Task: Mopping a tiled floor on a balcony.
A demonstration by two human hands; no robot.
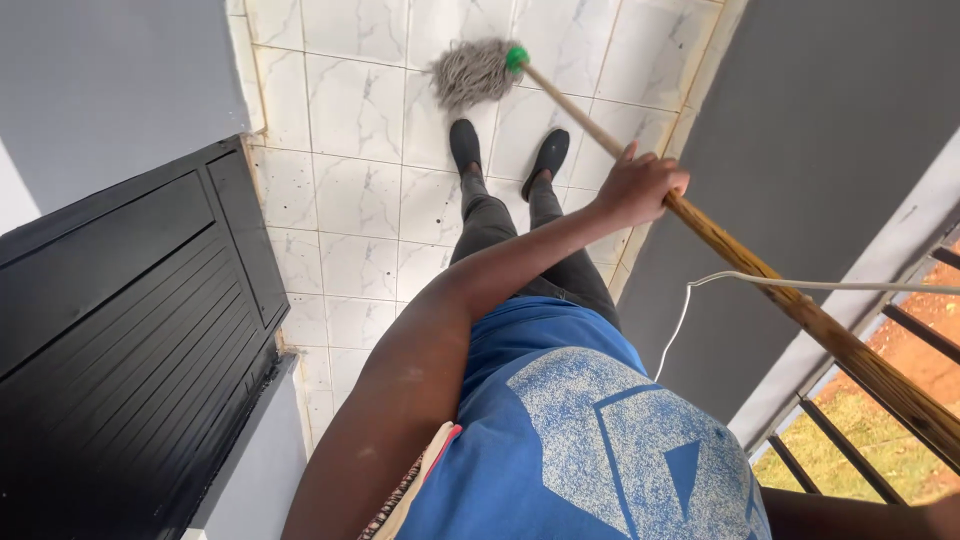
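Note:
My left hand (640, 185) is closed around the wooden handle (790, 295) of a mop, about a third of the way up from its head. The grey string mop head (472, 70), with a green collar (516, 58), rests on the white marbled floor tiles (350, 200) just ahead of my black shoes (464, 143). The handle runs back past my right side to the frame's right edge. My right forearm (860, 515) shows along the bottom right; its hand is cut off at the corner, below the handle's upper end.
A black panelled door (130, 330) stands on the left. A grey wall (800, 150) borders the narrow floor on the right, topped by a dark metal railing (830, 430) with grass beyond. A thin white cable (800, 285) crosses the handle.

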